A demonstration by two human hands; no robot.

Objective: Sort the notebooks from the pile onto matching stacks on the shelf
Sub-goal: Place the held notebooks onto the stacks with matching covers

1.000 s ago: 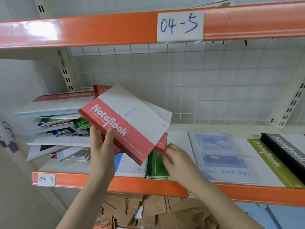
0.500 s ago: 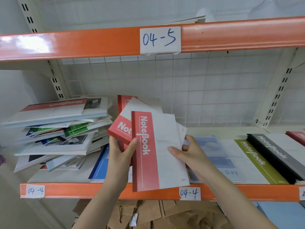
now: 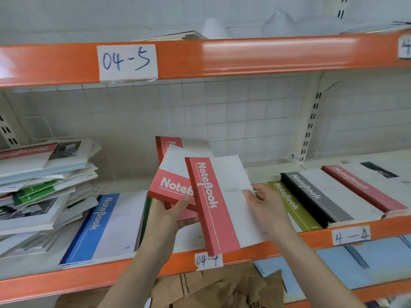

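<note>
Hands (image 3: 165, 215) gripping flat, matte red notebooks (image 3: 219, 201)

Both forearms are rising from the lower edge of the view, bare. The left hand (image 3: 169, 215) is gripping, thumb lying across the front and fingers curled behind what it is holding. The right hand (image 3: 265, 204) is pinching at its fingertips (image 3: 249, 193), knuckles facing up, wrist angling in from the right.
</note>
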